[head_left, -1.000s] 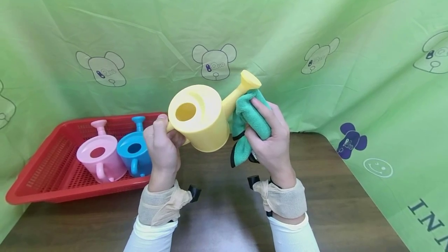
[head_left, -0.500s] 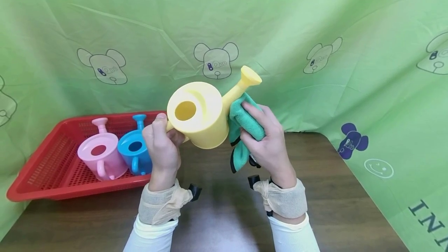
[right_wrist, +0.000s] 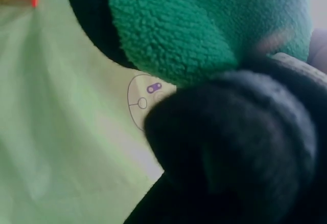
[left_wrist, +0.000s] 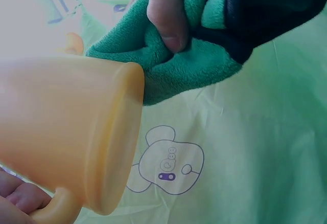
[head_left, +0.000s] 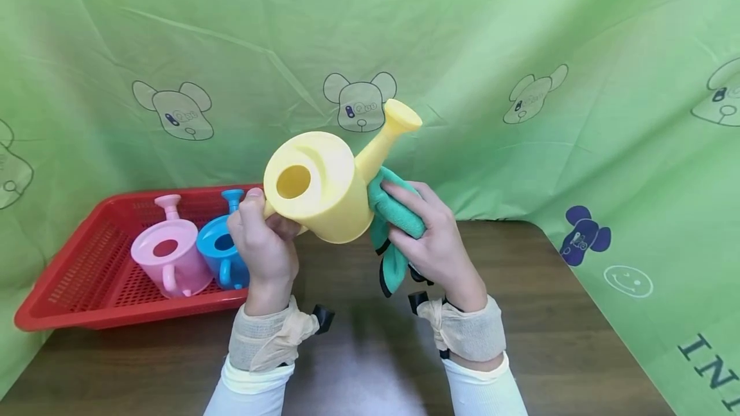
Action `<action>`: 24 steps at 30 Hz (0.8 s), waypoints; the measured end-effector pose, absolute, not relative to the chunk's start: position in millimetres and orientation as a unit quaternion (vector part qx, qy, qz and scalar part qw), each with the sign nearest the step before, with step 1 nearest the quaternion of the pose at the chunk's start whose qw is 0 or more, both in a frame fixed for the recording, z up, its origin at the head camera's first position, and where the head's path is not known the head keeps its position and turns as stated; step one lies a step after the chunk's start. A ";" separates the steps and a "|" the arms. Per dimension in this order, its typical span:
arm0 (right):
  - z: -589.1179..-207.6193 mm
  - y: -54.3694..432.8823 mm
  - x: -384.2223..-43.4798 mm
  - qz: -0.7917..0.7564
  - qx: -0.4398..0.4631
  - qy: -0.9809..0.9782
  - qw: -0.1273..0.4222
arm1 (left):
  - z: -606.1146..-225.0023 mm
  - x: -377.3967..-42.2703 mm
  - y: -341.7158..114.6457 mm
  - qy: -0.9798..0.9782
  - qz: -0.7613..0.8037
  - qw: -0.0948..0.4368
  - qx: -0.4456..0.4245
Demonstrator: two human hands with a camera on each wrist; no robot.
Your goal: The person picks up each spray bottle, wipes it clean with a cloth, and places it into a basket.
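My left hand (head_left: 267,249) grips the handle of a yellow watering can (head_left: 332,210) and holds it above the table, its spout pointing up and to the right. A green cloth (head_left: 399,210) with black edging is bunched in my right hand (head_left: 436,239), pressed to the can's side below the spout. In the left wrist view, the cloth (left_wrist: 194,70) touches the can (left_wrist: 66,116) near its base rim. The right wrist view is mostly filled by the cloth (right_wrist: 179,29) and its dark edging; the right fingers are largely hidden there.
At the left, a red plastic basket (head_left: 75,275) holds a pink watering can (head_left: 176,259) and a blue watering can (head_left: 222,246). Both stand upright, the blue one partly behind my left hand. A green printed curtain (head_left: 451,50) hangs behind the brown wooden table (head_left: 543,332).
The right hand has slid the cloth down and left, from the spout to the can's side by the spout's base. The yellow can has shifted slightly left and up.
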State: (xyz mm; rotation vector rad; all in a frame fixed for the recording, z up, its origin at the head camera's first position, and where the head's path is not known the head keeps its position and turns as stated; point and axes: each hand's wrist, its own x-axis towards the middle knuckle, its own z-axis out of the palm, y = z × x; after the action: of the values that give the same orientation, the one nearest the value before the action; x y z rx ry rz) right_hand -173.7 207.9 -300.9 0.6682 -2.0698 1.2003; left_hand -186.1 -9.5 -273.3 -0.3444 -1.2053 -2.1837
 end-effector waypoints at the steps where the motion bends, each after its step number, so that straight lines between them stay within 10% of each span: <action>1: -300.8 207.6 -173.8 0.455 0.257 -0.790 0.321 | -273.0 -186.2 -9.5 -0.455 -0.825 0.310 -0.126; 24: -303.8 197.9 -171.3 0.434 0.288 -0.806 0.282 | -271.2 -189.8 -12.9 -0.382 -0.859 0.327 -0.091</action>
State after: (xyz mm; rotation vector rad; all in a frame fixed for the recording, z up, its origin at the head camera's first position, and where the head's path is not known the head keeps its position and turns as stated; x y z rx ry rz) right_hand -171.3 197.9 -303.8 0.7717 -2.1582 1.1622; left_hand -189.8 -12.9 -271.2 -0.2385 -1.0014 -2.2510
